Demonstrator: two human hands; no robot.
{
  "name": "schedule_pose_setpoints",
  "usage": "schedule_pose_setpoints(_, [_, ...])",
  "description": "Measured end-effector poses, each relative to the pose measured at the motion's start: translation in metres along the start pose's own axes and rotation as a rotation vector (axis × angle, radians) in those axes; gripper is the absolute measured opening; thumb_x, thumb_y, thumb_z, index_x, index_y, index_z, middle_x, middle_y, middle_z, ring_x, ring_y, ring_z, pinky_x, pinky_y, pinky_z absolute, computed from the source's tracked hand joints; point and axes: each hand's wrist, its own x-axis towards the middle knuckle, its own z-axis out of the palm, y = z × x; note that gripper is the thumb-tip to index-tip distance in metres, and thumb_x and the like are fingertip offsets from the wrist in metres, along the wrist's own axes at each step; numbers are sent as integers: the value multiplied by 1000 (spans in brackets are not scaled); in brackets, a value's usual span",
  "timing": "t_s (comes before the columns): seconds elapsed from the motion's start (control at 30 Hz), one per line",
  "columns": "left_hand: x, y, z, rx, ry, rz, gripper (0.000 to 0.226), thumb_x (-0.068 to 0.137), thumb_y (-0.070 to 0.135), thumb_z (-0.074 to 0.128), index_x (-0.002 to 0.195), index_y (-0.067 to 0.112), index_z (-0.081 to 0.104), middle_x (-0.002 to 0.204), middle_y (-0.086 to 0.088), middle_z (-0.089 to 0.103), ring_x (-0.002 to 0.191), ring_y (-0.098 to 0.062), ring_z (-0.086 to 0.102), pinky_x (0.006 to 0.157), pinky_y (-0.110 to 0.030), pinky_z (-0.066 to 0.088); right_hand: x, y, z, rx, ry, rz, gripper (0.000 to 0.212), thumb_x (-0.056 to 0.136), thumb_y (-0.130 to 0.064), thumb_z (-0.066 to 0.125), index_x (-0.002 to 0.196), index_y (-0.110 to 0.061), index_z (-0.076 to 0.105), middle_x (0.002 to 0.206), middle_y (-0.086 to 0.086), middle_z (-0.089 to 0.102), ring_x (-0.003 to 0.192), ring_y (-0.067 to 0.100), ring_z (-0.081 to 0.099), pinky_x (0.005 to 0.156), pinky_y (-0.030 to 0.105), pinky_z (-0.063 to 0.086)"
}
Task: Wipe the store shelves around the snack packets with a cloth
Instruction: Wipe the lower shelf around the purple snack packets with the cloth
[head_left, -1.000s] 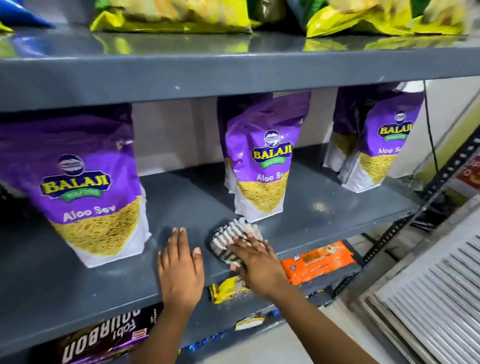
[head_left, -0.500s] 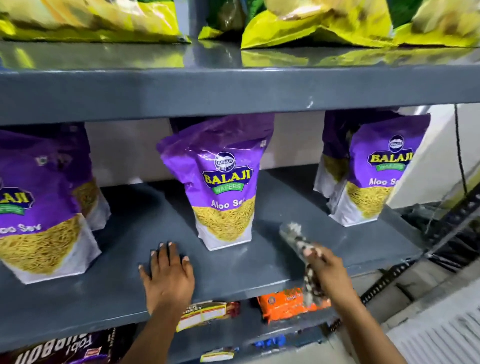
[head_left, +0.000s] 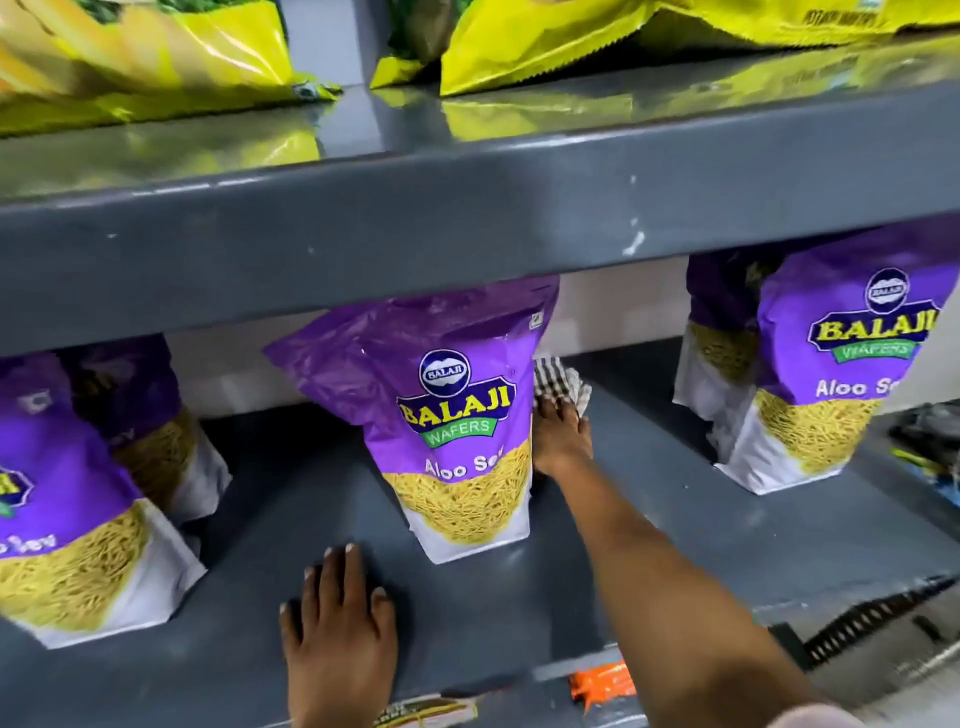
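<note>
While we look along the grey shelf (head_left: 675, 525) from the left, we first see a purple packet (head_left: 78, 530) at the edge, with another one behind it. Next, our left hand (head_left: 337, 629) lies flat on the shelf near its front, fingers spread, grasping nothing. Just beyond stands the middle packet (head_left: 457, 431). Beside its right edge, deep on the shelf, our right hand (head_left: 561, 436) presses the checked cloth (head_left: 558, 387) down; the fingers rest on it. Further right stand two more purple packets (head_left: 826, 384). Yellow packets (head_left: 597, 36) lie on the upper shelf (head_left: 467, 218).
</note>
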Motion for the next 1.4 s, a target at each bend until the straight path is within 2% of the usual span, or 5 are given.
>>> schedule_pose_setpoints(0.27, [1, 1, -3, -10, -78, -13, 61, 71, 32, 32, 115, 2, 60, 116, -25, 62, 103, -46, 58, 84, -65, 40, 15, -4, -31, -322, 76, 160, 55, 87, -44, 39, 138, -23, 35, 151, 6, 29, 138, 27, 24, 113, 44, 14])
schedule_pose_setpoints(0.73, [0, -4, -7, -19, -146, 25, 65, 72, 34, 26, 121, 4, 55, 126, -26, 55, 114, -47, 49, 90, -68, 34, -77, 45, -28, -255, 96, 280, 58, 87, -54, 37, 129, -16, 46, 142, 10, 39, 128, 32, 37, 102, 46, 35])
schedule_pose_setpoints(0.93, [2, -5, -8, -41, -132, 20, 65, 72, 32, 25, 124, 5, 52, 129, -25, 52, 117, -47, 46, 93, -67, 30, -132, 68, -15, -198, 205, 289, 33, 93, -22, 39, 125, -15, 47, 133, 10, 49, 113, 34, 56, 91, 42, 47])
schedule_pose_setpoints(1.2, [2, -7, -6, 22, -153, 24, 54, 86, 27, 31, 139, 15, 32, 148, -14, 30, 135, -34, 23, 108, -56, 15, -156, 58, -35, -54, 513, 282, 33, 84, -30, 53, 111, -13, 57, 118, 16, 58, 109, 38, 53, 86, 42, 47])
schedule_pose_setpoints(1.4, [4, -10, -3, -10, -133, 19, 51, 88, 24, 38, 138, 16, 34, 147, -14, 33, 134, -35, 25, 107, -56, 17, -135, 24, 21, -32, 169, -6, 40, 83, -20, 48, 122, -13, 47, 124, 17, 57, 114, 32, 52, 94, 36, 43])
